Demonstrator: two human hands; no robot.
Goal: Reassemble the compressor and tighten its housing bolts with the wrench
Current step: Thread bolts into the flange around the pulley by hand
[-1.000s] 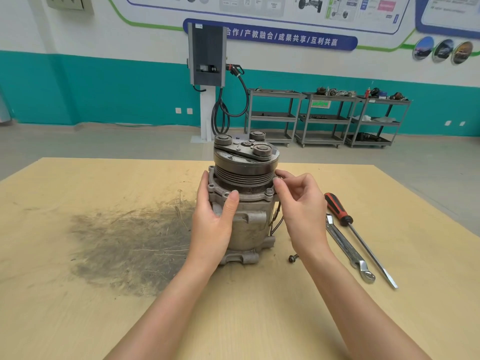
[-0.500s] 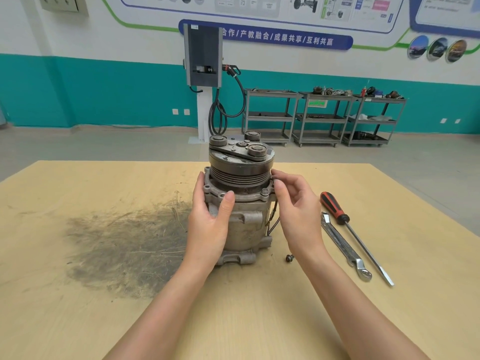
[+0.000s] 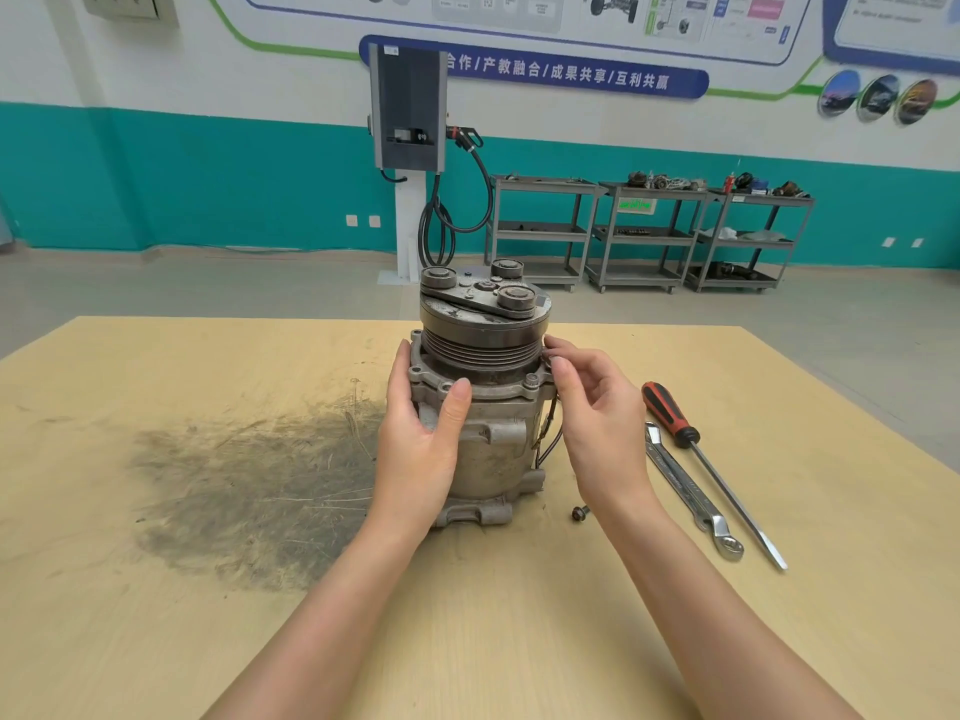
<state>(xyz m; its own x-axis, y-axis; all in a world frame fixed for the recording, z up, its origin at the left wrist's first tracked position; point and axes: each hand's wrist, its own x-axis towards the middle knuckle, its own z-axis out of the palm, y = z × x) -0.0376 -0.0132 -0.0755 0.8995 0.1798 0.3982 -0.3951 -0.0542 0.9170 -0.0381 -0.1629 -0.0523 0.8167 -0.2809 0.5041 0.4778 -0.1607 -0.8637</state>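
Observation:
The grey metal compressor [image 3: 493, 439] stands upright on the wooden table [image 3: 208, 641], pulley end up. My left hand [image 3: 421, 439] grips its housing from the left, thumb on the flange. My right hand [image 3: 597, 413] is at the right side of the flange, its fingertips pinching a small housing bolt [image 3: 546, 361] at the rim under the pulley. A loose bolt [image 3: 579, 512] lies on the table by the compressor's base. To the right the silver wrench [image 3: 691, 491] lies flat.
A red-handled screwdriver [image 3: 711, 470] lies just right of the wrench. A dark grease smear [image 3: 249, 480] covers the table left of the compressor. Metal shelf carts [image 3: 649, 236] and a wall charger [image 3: 408, 111] stand far behind.
My right hand's fingers have shifted a little on the bolt at the flange. My left hand keeps its hold. The view has drifted slightly.

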